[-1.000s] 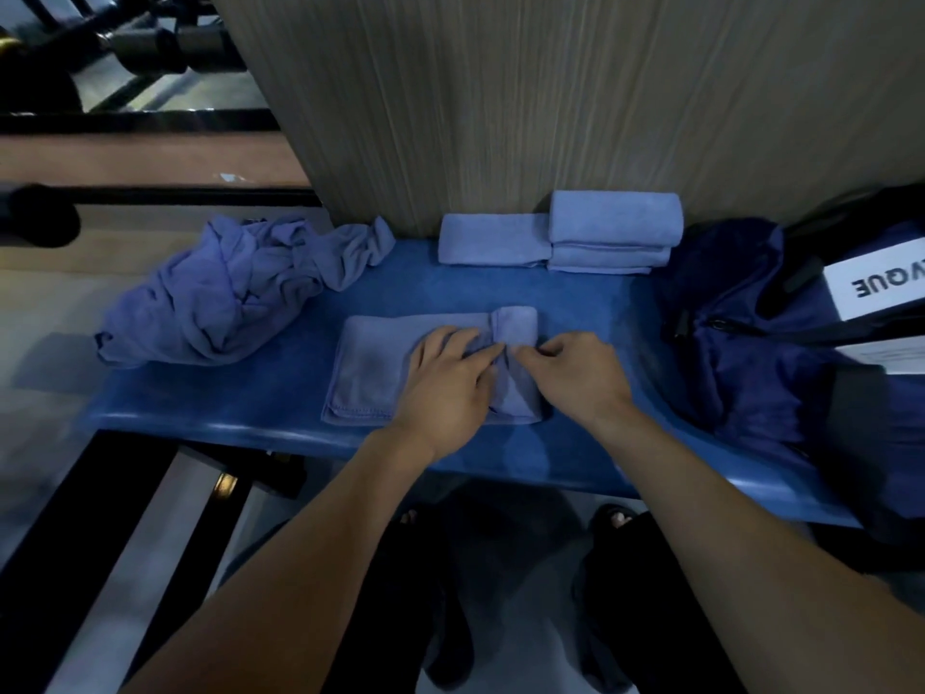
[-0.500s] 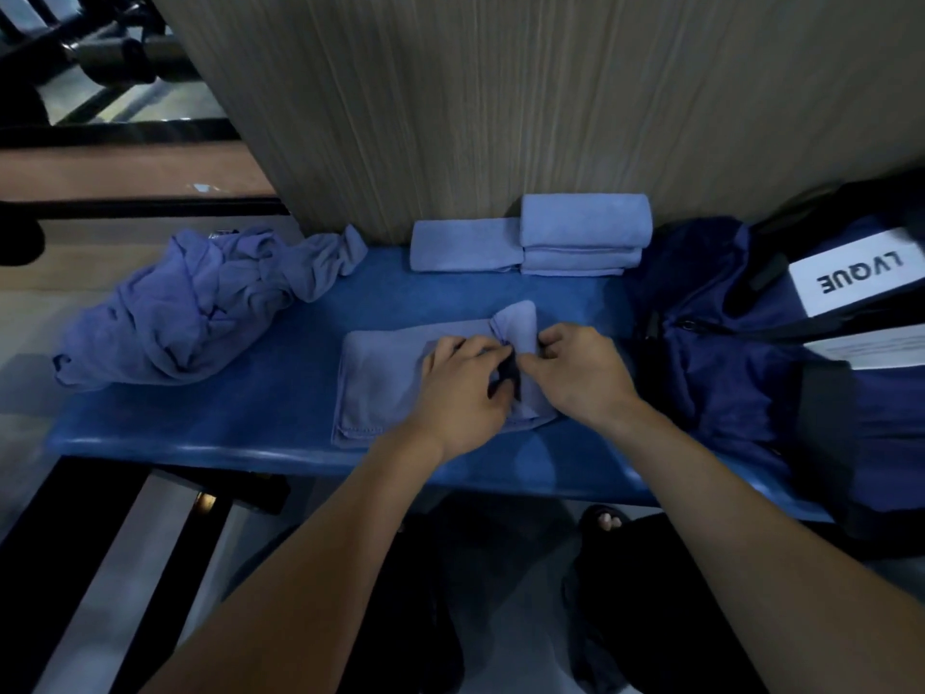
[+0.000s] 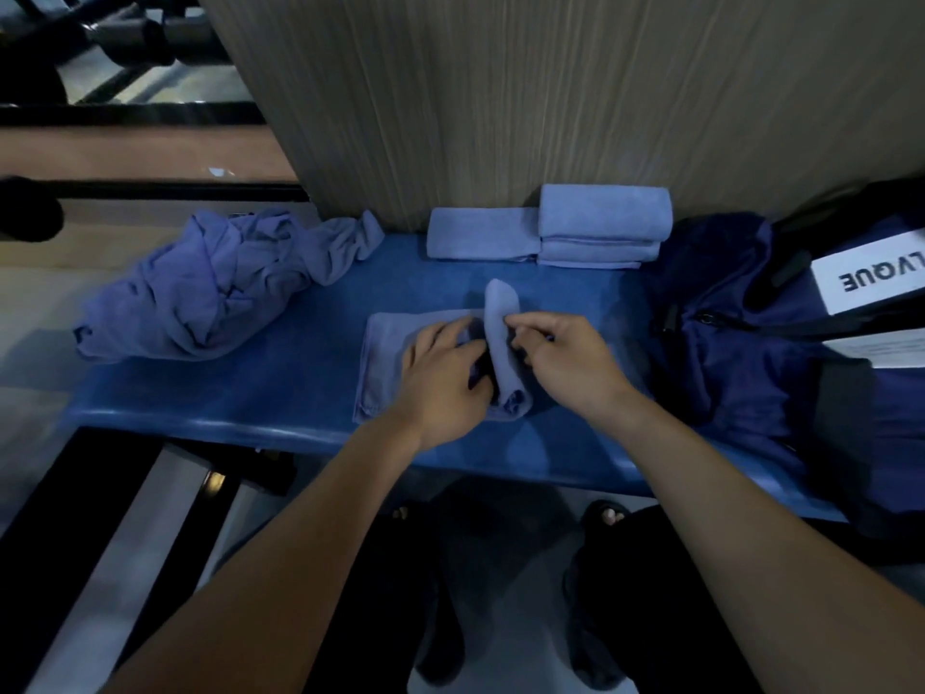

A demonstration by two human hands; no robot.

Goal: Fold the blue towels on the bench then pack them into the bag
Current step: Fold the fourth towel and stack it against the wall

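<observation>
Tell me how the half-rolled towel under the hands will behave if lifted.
Probably floppy: the half-rolled towel bends wherever the right hand and left hand pinch it. Likely light. Its roll looks apt to unroll if released.

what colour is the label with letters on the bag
White with black letters, on the dark navy bag; the label shows in the head view.

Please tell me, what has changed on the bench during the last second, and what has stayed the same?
The right end of the towel, flat a second ago, has been lifted into an upright fold. The left hand and right hand, which only pressed on it before, now pinch that fold from both sides. The folded stack, crumpled towels and bag stayed in place.
</observation>
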